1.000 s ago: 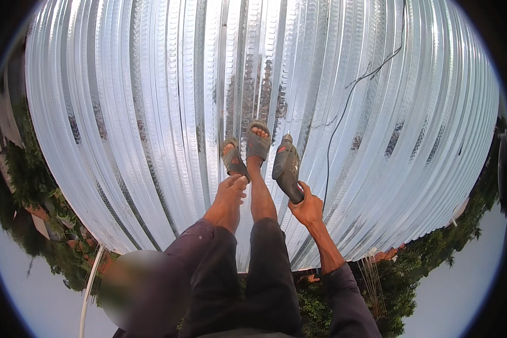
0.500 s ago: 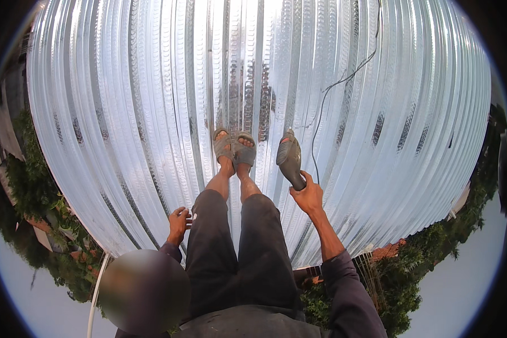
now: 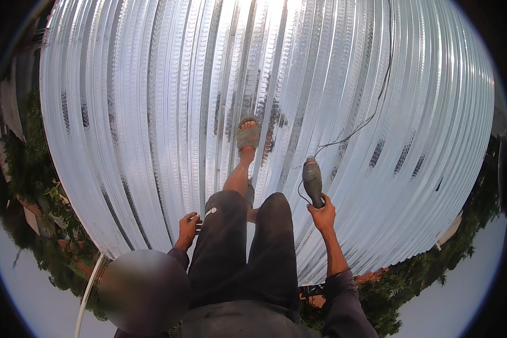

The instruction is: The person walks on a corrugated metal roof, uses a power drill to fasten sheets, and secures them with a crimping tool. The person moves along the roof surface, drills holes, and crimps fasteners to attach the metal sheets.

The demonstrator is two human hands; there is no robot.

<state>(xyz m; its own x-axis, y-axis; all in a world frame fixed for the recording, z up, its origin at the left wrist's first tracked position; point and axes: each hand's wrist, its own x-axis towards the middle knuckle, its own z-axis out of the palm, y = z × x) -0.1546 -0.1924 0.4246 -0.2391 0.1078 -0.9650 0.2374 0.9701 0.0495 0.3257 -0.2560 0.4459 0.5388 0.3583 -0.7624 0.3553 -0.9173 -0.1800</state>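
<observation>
Grips a dark power drill [image 3: 311, 176] by its handle [image 3: 316, 198] in the right fingers [image 3: 328, 204], with most of it just ahead of them and a dark cord [image 3: 370, 119] farther ahead over ribbed metal sheeting [image 3: 135, 141], and holds the left fingers [image 3: 194, 217] loosely curled and parted just beside the left trouser knee [image 3: 222, 214].

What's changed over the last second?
The left hand drew back from ahead of the left thigh to beside it. The left foot now leads instead of the right. The drill shifted rightward in view. The right hand still grips it.
</observation>
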